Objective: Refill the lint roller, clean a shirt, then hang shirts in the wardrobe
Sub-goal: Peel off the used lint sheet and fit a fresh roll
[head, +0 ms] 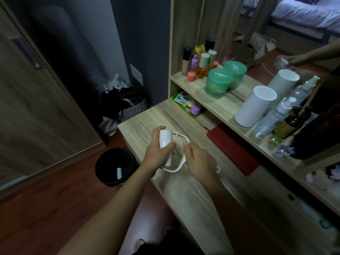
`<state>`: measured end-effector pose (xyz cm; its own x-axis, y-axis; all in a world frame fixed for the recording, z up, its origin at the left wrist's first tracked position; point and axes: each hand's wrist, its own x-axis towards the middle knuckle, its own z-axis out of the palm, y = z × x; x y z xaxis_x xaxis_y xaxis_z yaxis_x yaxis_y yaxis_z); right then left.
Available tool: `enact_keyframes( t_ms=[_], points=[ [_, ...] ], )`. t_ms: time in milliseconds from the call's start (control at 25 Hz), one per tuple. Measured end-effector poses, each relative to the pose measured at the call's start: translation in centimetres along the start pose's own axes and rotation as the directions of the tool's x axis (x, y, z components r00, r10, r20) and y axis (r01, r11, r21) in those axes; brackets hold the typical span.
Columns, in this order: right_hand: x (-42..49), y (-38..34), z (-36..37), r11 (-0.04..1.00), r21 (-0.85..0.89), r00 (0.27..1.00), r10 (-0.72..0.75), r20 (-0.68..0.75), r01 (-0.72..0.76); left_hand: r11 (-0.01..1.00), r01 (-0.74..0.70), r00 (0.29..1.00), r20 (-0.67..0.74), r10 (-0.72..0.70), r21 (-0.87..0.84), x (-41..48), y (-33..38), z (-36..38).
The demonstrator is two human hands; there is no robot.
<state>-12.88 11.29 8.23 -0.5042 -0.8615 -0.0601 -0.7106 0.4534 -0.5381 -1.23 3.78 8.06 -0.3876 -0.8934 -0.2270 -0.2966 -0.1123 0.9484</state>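
Over the wooden dressing table [193, 196], my left hand [158, 153] grips a white refill roll [165, 139], held upright with its top end showing. My right hand [199, 161] holds the white lint roller frame [181, 137], whose thin curved arm loops from beside the roll's top round to below my left hand. The roll sits against the frame; whether it is seated on it I cannot tell. A spent white roll core [119, 173] lies in the black waste bin [115, 167] on the floor to the left. No shirt is in view.
A red book [233, 150] lies on the table beside my right hand. Shelves behind hold green jars [218, 85], bottles, a white cylinder [254, 105] and spray bottles before a mirror. A wardrobe door [36, 89] stands at left; bags [127, 102] sit in the corner.
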Motion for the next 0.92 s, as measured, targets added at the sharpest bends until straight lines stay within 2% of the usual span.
enact_keyframes(
  t_ms=[320, 640, 920],
  points=[
    [0.0, -2.1, 1.1, 0.995, -0.066, 0.994, 0.068, -0.084, -0.074, 0.995, 0.051, 0.994, -0.097, -0.043, 0.080, -0.3, -0.5, -0.2],
    [0.5, -2.8, 1.7, 0.991, -0.031, 0.986, 0.128, -0.110, -0.132, 0.989, 0.037, 0.999, -0.024, -0.034, 0.145, 0.0, -0.4, -0.8],
    [0.8, -3.3, 1.5, 0.989, -0.008, 0.986, 0.143, -0.085, -0.144, 0.992, -0.006, 1.000, -0.001, 0.007, 0.125, 0.2, -0.5, -1.3]
  ],
)
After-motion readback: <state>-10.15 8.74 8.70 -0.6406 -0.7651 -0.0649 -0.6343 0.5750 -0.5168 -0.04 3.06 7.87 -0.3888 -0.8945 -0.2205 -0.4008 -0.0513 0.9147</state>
